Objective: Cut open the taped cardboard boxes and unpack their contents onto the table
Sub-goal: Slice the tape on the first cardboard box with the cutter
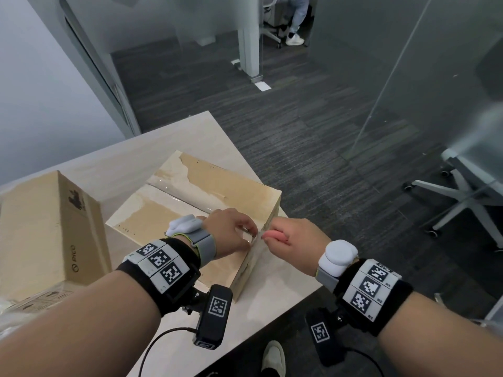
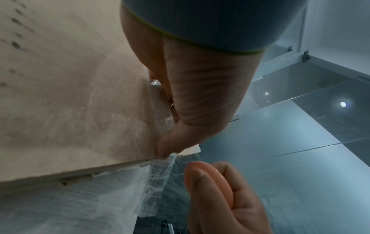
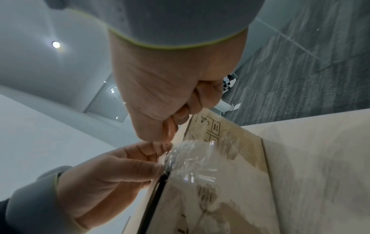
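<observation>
A flat cardboard box [image 1: 217, 186] lies on the pale table [image 1: 168, 142], with clear tape [image 1: 185, 194] running along its top seam. At the box's near right edge my left hand [image 1: 251, 235] pinches a crumpled loose end of the tape [image 3: 192, 159] between thumb and fingers [image 3: 160, 145]. My right hand [image 1: 268, 236] is curled into a fist just beside it. Its thumb and forefinger [image 3: 170, 133] are pinched together at the tape's upper edge. In the left wrist view a strip of tape [image 2: 160, 177] hangs below the box edge under my left thumb [image 2: 166, 150].
A second, taller cardboard box [image 1: 46, 227] stands at the left of the table. The flat box reaches the table's right edge, with dark carpet beyond. A white office chair [image 1: 462, 191] and a glass partition [image 1: 424, 77] are on the right. A person sits far off [image 1: 296, 17].
</observation>
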Demonstrator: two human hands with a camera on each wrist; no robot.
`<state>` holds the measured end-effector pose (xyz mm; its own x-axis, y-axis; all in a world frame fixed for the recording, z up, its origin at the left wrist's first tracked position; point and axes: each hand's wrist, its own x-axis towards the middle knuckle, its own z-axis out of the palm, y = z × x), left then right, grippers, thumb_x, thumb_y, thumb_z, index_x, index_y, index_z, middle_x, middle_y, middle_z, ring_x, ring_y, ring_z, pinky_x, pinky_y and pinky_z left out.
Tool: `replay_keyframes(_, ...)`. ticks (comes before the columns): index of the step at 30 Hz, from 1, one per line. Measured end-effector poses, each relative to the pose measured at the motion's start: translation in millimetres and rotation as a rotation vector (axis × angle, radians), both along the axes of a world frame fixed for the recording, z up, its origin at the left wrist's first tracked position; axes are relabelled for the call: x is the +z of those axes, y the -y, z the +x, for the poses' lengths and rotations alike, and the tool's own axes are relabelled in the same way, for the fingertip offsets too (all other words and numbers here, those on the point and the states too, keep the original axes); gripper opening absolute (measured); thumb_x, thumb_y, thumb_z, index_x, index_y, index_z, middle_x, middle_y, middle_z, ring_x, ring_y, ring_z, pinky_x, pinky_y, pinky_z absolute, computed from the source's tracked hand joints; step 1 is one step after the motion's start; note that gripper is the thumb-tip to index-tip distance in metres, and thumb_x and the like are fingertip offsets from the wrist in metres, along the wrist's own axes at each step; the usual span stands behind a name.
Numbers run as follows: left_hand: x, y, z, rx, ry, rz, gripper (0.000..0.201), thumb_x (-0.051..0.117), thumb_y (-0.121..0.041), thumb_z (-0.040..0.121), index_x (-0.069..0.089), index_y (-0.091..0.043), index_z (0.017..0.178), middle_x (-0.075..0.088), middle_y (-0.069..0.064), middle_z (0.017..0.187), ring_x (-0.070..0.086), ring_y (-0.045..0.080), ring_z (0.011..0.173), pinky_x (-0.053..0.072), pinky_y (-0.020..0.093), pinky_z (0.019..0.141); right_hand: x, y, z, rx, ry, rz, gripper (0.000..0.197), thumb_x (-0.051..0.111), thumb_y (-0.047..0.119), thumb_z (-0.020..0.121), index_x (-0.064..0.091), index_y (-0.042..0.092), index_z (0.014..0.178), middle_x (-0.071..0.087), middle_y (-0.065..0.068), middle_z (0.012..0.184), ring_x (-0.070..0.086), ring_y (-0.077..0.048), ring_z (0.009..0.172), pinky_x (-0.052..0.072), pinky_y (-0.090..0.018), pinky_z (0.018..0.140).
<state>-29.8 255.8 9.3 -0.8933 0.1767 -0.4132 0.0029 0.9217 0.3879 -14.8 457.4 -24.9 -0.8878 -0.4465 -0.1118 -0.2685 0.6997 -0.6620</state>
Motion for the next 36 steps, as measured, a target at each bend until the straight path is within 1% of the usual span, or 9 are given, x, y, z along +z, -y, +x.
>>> replay_keyframes(5,1,-1,-2,-0.005,0.018,-0.013,0.022,0.073,-0.037,0.080,0.064,-0.050,0.094,0.059,-0.018,0.116,0.052,0.010,0.113,0.028,0.032,0.083,-3,9,-2,0.026,-0.101,0.024,0.034,0.053,0.037,0.099,0.040,0.018,0.074,0.051,0.001,0.065,0.047,-0.024,0.063,0.038,-0.038,0.057)
replay_keyframes(10,-1,-2,-4,0.007,0.013,-0.009,0.024,0.074,-0.035,0.079,0.066,-0.048,0.096,0.059,-0.020,0.114,0.053,0.009,0.112,0.026,0.031,0.080,-1,14,-3,0.046,-0.165,0.051,0.033,0.054,0.032,0.100,0.038,0.019,0.074,0.040,0.005,0.061,0.037,-0.019,0.057,0.024,-0.022,0.049)
replay_keyframes(15,-1,-3,-4,0.000,0.017,-0.031,0.028,0.073,-0.033,0.078,0.067,-0.048,0.101,0.057,-0.021,0.110,0.050,0.010,0.112,0.024,0.032,0.079,5,18,-7,0.058,-0.118,0.143,0.031,0.053,0.030,0.099,0.038,0.018,0.075,0.037,0.004,0.059,0.035,-0.023,0.057,0.020,-0.034,0.050)
replay_keyframes(19,1,-3,-4,-0.008,0.022,-0.015,0.037,0.073,-0.029,0.079,0.069,-0.045,0.112,0.058,-0.020,0.114,0.052,0.009,0.114,0.022,0.018,0.065,15,23,-13,0.092,-0.079,0.246,0.039,0.051,0.028,0.097,0.028,0.023,0.066,0.037,0.004,0.059,0.038,-0.026,0.061,0.020,-0.028,0.047)
replay_keyframes(22,5,-3,-5,-0.019,0.070,0.003,0.055,0.073,-0.027,0.081,0.060,-0.052,0.128,0.058,-0.018,0.115,0.056,0.010,0.113,0.024,0.013,0.064,20,26,-18,0.122,-0.036,0.320,0.032,0.048,0.026,0.095,0.033,0.022,0.067,0.040,0.004,0.061,0.042,-0.027,0.066,0.024,-0.032,0.049)
replay_keyframes(25,6,-1,-5,0.009,0.158,0.093,0.077,0.071,-0.018,0.082,0.039,-0.061,0.137,0.059,-0.012,0.108,0.058,0.012,0.097,0.033,0.013,0.063,21,29,-18,0.185,-0.013,0.370,0.032,0.046,0.023,0.093,0.033,0.020,0.064,0.041,0.001,0.060,0.042,-0.027,0.065,0.025,-0.032,0.050)
replay_keyframes(29,4,1,-2,0.035,0.153,0.125,0.075,0.071,-0.015,0.083,0.044,-0.053,0.142,0.057,-0.013,0.108,0.055,0.006,0.082,0.033,0.008,0.056,16,21,-11,0.264,0.063,0.462,0.024,0.045,0.021,0.090,0.038,0.019,0.068,0.043,0.001,0.063,0.036,-0.019,0.056,0.025,-0.030,0.050)
replay_keyframes(32,3,3,-1,0.044,0.132,0.146,0.060,0.072,-0.017,0.082,0.054,-0.048,0.129,0.057,-0.013,0.104,0.053,0.003,0.074,0.034,0.008,0.053,6,7,-3,0.273,0.184,0.459,0.021,0.044,0.019,0.089,0.038,0.017,0.069,0.041,-0.001,0.065,0.032,-0.019,0.058,0.027,-0.030,0.053)
replay_keyframes(36,3,3,1,0.063,0.113,0.081,0.024,0.072,-0.024,0.078,0.064,-0.037,0.097,0.066,-0.014,0.104,0.061,0.010,0.086,0.041,0.018,0.068,-10,-13,4,0.012,0.302,0.169,0.027,0.050,0.021,0.088,0.043,0.020,0.062,0.041,0.004,0.062,0.034,-0.016,0.059,0.031,-0.032,0.055)
